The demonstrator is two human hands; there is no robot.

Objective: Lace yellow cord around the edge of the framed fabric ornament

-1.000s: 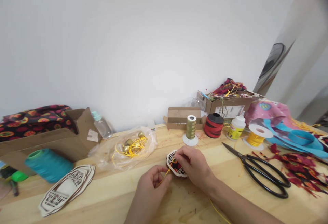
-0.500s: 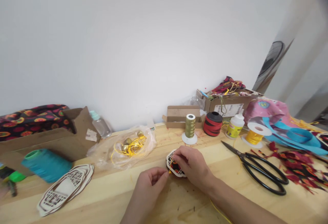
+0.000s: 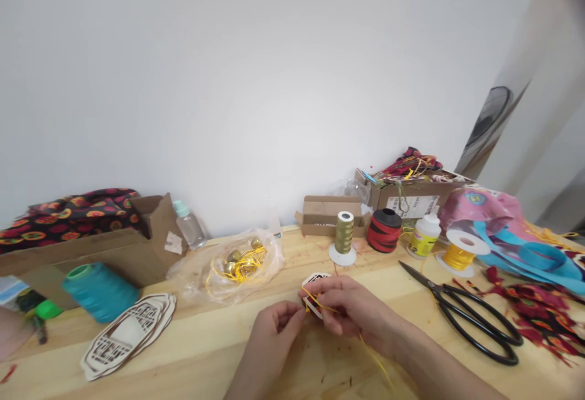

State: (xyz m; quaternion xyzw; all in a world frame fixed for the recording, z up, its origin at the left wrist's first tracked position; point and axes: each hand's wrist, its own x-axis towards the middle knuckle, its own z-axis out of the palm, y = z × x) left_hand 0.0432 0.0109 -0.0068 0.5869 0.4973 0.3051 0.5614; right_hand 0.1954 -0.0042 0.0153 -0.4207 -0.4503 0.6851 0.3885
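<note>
A white cut-out ornament [image 3: 315,278] with dark patterned cloth lies on the wooden table between my hands, mostly covered by them. My left hand [image 3: 282,322] is closed in a pinch at its left edge, by a small yellow knot. My right hand [image 3: 345,305] reaches over the ornament, its fingers closed on yellow cord [image 3: 375,360]. The cord loops across the ornament and trails down beneath my right wrist. How much of the ornament's edge the left fingertips grip is hard to see.
Black scissors [image 3: 466,314] lie to the right, near red cloth scraps [image 3: 534,308]. Behind stand an olive thread spool [image 3: 344,235], a red-black spool [image 3: 384,232], a glue bottle [image 3: 424,235] and a yellow cord spool [image 3: 458,257]. At left are stacked cut-outs [image 3: 130,333] and a teal thread cone [image 3: 100,293].
My right hand has shifted from pressing on the ornament to pulling a loop of yellow cord over it. My left hand keeps its pinch. The camera view has turned slightly.
</note>
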